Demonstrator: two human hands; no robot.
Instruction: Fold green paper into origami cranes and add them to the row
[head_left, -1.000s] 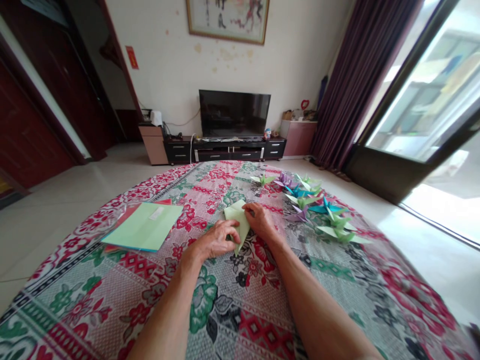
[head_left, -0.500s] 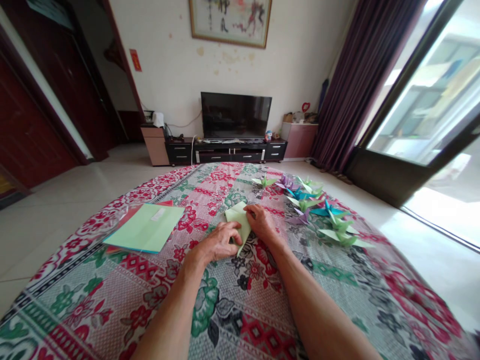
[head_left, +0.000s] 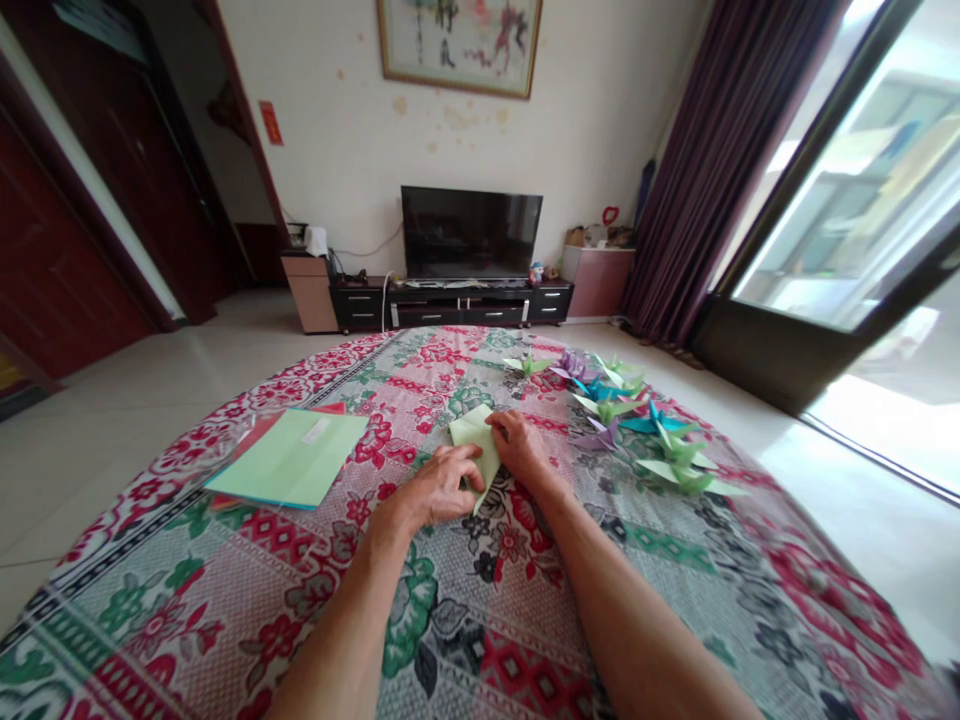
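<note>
Barely displaced since the earlier frame, left hand (head_left: 439,486) and right hand (head_left: 520,447), fingers narrowed, hold a part-folded green paper (head_left: 469,429) on the surface (head_left: 517,590), between apparently finished cranes (head_left: 606,409) and unfolded sheets (head_left: 281,460).

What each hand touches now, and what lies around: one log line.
left hand: touching folded green paper | right hand: touching its right edge | left side: paper stack | right side: paper birds
</note>
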